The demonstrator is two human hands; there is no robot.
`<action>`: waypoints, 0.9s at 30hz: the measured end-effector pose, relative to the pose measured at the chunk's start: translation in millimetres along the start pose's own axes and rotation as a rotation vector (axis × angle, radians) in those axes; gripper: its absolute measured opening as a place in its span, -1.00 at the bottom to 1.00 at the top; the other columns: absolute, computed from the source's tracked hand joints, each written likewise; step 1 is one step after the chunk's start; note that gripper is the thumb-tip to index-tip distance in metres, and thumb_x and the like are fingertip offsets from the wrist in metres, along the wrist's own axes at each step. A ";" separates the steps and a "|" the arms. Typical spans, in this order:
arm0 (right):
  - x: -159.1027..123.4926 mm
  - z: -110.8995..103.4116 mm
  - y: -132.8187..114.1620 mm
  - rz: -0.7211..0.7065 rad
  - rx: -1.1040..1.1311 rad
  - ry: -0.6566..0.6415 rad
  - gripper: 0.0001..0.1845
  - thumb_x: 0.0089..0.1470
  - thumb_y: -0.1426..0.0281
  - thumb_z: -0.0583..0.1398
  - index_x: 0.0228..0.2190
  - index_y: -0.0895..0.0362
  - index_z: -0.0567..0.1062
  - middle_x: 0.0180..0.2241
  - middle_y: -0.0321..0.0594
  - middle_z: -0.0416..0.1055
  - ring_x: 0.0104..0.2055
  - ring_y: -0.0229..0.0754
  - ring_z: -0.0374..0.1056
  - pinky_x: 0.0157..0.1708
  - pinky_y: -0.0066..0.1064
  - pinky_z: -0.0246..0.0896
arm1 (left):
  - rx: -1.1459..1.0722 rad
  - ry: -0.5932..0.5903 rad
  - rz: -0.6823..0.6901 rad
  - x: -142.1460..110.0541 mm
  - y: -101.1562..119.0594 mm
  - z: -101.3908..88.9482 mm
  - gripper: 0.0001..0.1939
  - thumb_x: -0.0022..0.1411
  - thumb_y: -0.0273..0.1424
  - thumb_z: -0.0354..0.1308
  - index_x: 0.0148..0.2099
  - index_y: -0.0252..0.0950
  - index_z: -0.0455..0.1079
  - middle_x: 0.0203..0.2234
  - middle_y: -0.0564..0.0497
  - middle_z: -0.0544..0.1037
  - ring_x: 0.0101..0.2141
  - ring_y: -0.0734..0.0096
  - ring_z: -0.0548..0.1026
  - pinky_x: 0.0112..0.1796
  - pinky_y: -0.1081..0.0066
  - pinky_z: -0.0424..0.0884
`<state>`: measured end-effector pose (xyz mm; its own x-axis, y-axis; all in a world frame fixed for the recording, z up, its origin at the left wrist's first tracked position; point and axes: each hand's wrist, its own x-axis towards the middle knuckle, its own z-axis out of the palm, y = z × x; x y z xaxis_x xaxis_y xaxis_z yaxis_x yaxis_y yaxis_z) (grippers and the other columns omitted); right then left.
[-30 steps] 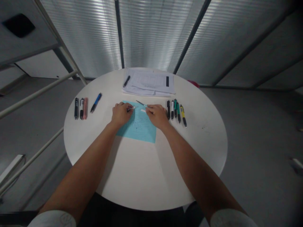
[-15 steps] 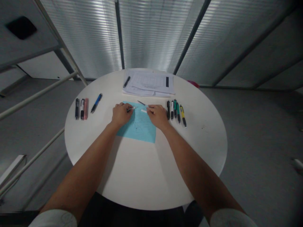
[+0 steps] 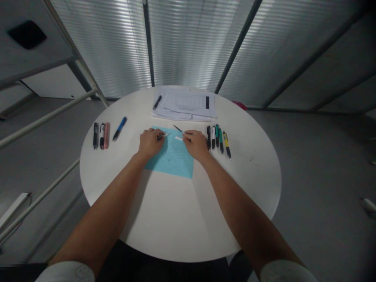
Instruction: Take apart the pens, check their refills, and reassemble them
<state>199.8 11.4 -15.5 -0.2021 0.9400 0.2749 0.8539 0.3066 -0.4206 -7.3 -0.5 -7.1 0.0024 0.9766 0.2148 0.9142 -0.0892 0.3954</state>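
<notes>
My left hand [image 3: 150, 142] rests on the upper left of a blue sheet [image 3: 178, 162], its fingers pinched round a small dark piece with a whitish end [image 3: 165, 135], perhaps a pen part. My right hand [image 3: 196, 143] lies at the sheet's upper right, its fingers closed on a slim dark-tipped stick [image 3: 178, 128] like a pen, which points up and left. Just beside those fingertips is a small white strip [image 3: 179, 138]; whether it is held or lies on the sheet I cannot tell. A gap separates the two hands.
The round white table [image 3: 170, 219] carries stacked papers [image 3: 183, 103] with a black pen [image 3: 157, 102] on top. Several pens [image 3: 221, 141] line up right of my right hand. At left lie dark pens [image 3: 95, 135], a pink one [image 3: 106, 135] and a blue pen [image 3: 120, 128].
The tip of the slim stick in my right hand has shifted slightly to the right. Both hands stay nearly in place.
</notes>
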 end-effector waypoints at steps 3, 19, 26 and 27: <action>0.3 0.6 0.7 0.003 0.000 0.001 -0.70 0.24 0.32 0.09 -0.23 0.00 0.65 0.03 -0.26 0.50 0.10 -0.04 0.30 0.11 -0.12 0.16 | -0.002 -0.008 0.002 0.5 0.2 0.3 -0.70 0.26 -0.29 0.06 -0.05 -0.18 0.53 -0.17 -0.15 0.55 -0.10 0.03 0.45 -0.05 0.11 0.33; -1.1 0.4 0.6 -0.006 0.030 -0.003 -0.70 0.24 0.32 0.09 -0.19 -0.01 0.64 0.00 -0.26 0.51 0.08 -0.04 0.31 0.09 -0.12 0.15 | 0.011 0.001 0.003 -0.1 0.5 1.3 -0.72 0.26 -0.30 0.06 -0.05 -0.17 0.51 -0.19 -0.13 0.54 -0.11 0.04 0.45 -0.08 0.11 0.33; -1.8 -1.2 -2.1 0.023 0.011 0.013 -0.69 0.24 0.32 0.09 -0.21 0.01 0.64 0.04 -0.26 0.49 0.10 -0.02 0.30 0.09 -0.11 0.15 | -0.011 0.017 0.018 -0.6 -1.3 3.2 -0.72 0.26 -0.30 0.06 -0.06 -0.18 0.51 -0.20 -0.15 0.53 -0.13 0.02 0.45 -0.10 0.09 0.33; -1.7 -0.8 -1.9 0.026 0.010 0.013 -0.70 0.23 0.32 0.09 -0.21 0.01 0.64 0.04 -0.26 0.49 0.11 -0.02 0.30 0.09 -0.12 0.15 | -0.014 0.017 0.019 -0.5 -1.3 3.3 -0.72 0.26 -0.30 0.06 -0.06 -0.18 0.51 -0.20 -0.15 0.53 -0.13 0.02 0.45 -0.09 0.08 0.32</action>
<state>198.9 9.1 -14.5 -0.1732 0.9457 0.2751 0.8539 0.2833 -0.4366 -7.2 -0.2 -10.6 0.0124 0.9713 0.2373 0.9084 -0.1102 0.4034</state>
